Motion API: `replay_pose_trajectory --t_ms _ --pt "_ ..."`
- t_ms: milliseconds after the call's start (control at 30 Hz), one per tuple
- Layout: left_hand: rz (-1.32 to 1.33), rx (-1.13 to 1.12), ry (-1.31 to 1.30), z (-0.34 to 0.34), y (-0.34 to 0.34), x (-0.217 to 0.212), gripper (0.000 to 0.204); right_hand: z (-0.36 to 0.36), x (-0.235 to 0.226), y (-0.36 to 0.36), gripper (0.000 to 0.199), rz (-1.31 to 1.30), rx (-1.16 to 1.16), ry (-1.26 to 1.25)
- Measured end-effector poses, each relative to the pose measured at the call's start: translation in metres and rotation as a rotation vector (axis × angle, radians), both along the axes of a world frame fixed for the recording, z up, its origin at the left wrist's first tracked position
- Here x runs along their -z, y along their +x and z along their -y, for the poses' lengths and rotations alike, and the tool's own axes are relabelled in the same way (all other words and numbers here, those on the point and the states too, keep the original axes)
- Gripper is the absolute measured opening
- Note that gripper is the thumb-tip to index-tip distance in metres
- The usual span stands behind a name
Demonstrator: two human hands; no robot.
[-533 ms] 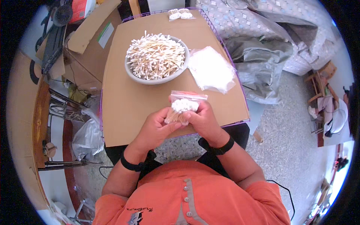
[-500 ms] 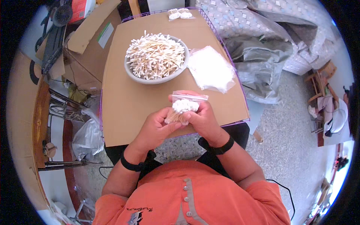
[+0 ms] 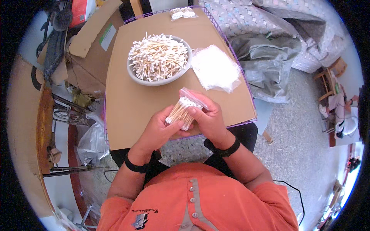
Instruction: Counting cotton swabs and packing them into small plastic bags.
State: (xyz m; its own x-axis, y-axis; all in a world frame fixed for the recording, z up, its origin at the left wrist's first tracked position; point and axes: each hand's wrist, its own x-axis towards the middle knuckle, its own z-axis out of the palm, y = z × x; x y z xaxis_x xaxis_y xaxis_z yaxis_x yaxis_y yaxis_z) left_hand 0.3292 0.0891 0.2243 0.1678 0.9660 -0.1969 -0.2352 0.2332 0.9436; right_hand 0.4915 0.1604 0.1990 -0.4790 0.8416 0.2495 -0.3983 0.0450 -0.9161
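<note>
Between my two hands, over the near edge of the table, is a small clear zip bag of cotton swabs (image 3: 181, 111). The swabs lie side by side inside it, with their white tips toward the zip strip. My left hand (image 3: 158, 129) grips the lower left of the bag, its thumb across the swabs. My right hand (image 3: 209, 120) is closed on the right side, thumb on the front near the upper tips. Fingers behind the bag are mostly hidden. Beyond my hands stands a grey bowl (image 3: 139, 79) heaped with loose cotton swabs (image 3: 158, 56).
A stack of clear empty bags (image 3: 216, 69) lies right of the bowl. Filled swab packets (image 3: 183, 13) rest at the table's far edge. Cardboard (image 3: 127, 115) covers the tabletop inside a purple wire rim (image 3: 227, 42). Open boxes (image 3: 90, 57) stand left; grey sheeting (image 3: 269, 61) lies right.
The bag has tilted in my hands, its zip end now slanting down to the right. More of the swabs' length shows. Both hands still hold it.
</note>
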Motion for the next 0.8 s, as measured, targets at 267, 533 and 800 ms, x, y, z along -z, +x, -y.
replay_pose_trajectory --t_ms 267,533,800 --pt "-0.08 -0.09 -0.089 0.004 -0.008 0.009 0.036 -0.004 0.013 -0.013 0.026 0.171 0.199 0.4" --pt "-0.078 -0.19 0.051 -0.004 0.006 0.023 0.037 0.001 0.011 -0.011 0.025 0.026 0.4 0.516" --pt "-0.19 -0.154 0.009 0.0 -0.002 0.006 0.039 -0.007 0.017 -0.018 0.025 -0.022 0.173 0.397"
